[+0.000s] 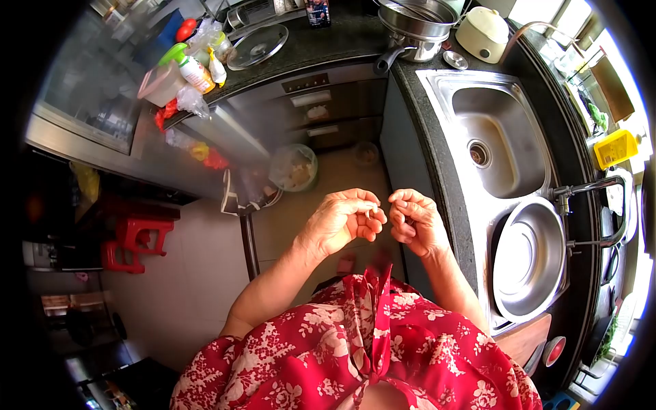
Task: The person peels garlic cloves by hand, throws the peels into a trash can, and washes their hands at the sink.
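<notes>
Both hands are raised in front of the red floral garment [287, 328], above the floor. My left hand [345, 220] is palm up with its fingers curled and the thumb near the index finger. My right hand [418, 220] has its fingers bent in and thumb and fingertips pressed together. A small gap separates the two hands. Whatever either one may pinch is too small to make out. The counter with the sink [499, 130] is to the right of my right hand.
A steel basin [529, 260] sits beside the faucet [591, 184]. Pots [417, 27], a white cooker [482, 34] and a glass lid [258, 46] stand on the back counter. Below are a waste bin [294, 167] and red stools [143, 236] at the left.
</notes>
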